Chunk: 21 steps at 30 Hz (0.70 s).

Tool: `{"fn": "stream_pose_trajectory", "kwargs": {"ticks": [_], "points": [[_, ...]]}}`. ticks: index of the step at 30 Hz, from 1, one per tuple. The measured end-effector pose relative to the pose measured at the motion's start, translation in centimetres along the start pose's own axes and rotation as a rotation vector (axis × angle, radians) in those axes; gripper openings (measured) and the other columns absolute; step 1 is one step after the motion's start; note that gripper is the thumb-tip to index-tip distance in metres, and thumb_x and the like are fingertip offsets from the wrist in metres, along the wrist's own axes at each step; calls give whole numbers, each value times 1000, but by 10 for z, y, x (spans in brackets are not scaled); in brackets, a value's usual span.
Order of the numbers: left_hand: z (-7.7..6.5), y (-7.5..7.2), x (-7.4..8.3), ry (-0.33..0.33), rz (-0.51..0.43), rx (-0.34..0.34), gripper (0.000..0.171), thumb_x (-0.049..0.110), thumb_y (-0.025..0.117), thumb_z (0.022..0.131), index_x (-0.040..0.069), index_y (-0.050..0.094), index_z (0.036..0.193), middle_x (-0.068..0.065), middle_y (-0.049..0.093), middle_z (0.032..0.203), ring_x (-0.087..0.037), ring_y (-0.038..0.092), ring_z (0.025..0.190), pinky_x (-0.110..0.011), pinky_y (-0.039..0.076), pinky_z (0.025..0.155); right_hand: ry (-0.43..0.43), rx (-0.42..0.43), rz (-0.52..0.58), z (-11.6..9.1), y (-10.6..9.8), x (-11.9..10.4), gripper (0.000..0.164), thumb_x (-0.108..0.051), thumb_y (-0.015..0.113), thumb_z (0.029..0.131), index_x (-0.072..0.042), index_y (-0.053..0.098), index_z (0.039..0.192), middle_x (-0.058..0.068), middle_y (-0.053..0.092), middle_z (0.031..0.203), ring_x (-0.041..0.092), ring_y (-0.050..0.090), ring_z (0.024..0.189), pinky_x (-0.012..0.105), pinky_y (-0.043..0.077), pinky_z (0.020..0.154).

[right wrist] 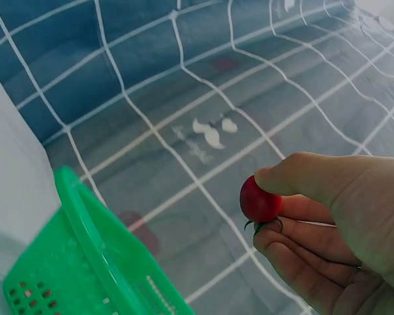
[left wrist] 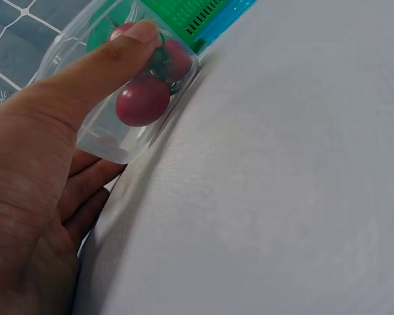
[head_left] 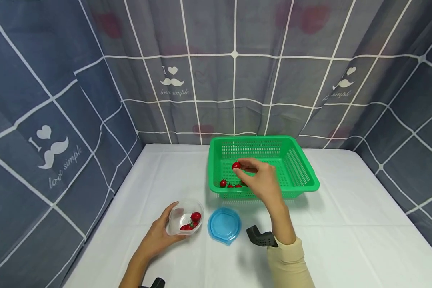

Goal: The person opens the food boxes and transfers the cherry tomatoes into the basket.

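Note:
My right hand [head_left: 262, 179] pinches one cherry tomato [head_left: 236, 165] between thumb and fingertips above the green basket [head_left: 311, 184]. In the right wrist view that cherry tomato [right wrist: 259, 200] is red, with green sepals on its lower side. My left hand [head_left: 162, 232] grips a clear plastic cup [head_left: 176, 216] standing near the front left of the table. Several cherry tomatoes [head_left: 196, 217] lie inside the cup. The left wrist view shows the thumb of my left hand [left wrist: 59, 125] along the cup's side, with tomatoes [left wrist: 143, 101] behind the clear wall.
A round blue lid [head_left: 225, 225] lies on the white-covered table [head_left: 345, 224] between the cup and my right forearm. More cherry tomatoes [head_left: 223, 183] sit at the near left of the basket, partly hidden by its rim. Grey-blue checked curtains [head_left: 216, 80] enclose the table.

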State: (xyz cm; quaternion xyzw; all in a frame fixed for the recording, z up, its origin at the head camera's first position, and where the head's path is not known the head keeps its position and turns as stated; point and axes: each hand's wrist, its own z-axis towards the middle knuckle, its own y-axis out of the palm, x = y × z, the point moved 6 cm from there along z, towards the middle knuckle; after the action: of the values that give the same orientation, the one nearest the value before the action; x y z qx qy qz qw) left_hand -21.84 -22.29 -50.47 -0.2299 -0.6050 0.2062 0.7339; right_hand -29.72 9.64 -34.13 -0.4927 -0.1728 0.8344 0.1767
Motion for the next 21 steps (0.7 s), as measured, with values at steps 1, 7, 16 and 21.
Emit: {"fn": "stream_pose_trajectory", "kwargs": {"ticks": [1, 7, 16, 21], "points": [[0, 0, 0, 1, 0, 2, 107, 30, 99, 66, 24, 40, 155, -9, 61, 145, -35, 56, 135, -60, 45, 109, 8, 3, -7, 1, -2, 3, 30, -19, 82, 90, -7, 76, 117, 10, 79, 107, 27, 77, 98, 43, 62, 88], [0, -1, 0, 9, -8, 0, 107, 30, 99, 66, 24, 40, 155, -10, 60, 147, -37, 54, 137, -62, 43, 110, 47, 29, -49, 4, -13, 20, 31, -17, 80, 91, -5, 75, 120, 13, 77, 112, 31, 76, 102, 46, 60, 92], [0, -1, -4, 3, 26, 7, 106, 39, 98, 67, 27, 40, 155, -9, 61, 144, -35, 56, 135, -60, 45, 108, 172, -19, -122, 8, -11, 56, 35, -26, 77, 94, -7, 74, 122, 13, 76, 116, 30, 74, 106, 47, 58, 94], [1, 0, -3, -15, 24, -1, 105, 37, 98, 67, 26, 40, 154, -10, 61, 144, -35, 56, 135, -59, 45, 109, 206, -40, -139, 7, -9, 72, 36, -26, 76, 95, -6, 73, 124, 15, 75, 120, 33, 73, 109, 49, 58, 95]]}}
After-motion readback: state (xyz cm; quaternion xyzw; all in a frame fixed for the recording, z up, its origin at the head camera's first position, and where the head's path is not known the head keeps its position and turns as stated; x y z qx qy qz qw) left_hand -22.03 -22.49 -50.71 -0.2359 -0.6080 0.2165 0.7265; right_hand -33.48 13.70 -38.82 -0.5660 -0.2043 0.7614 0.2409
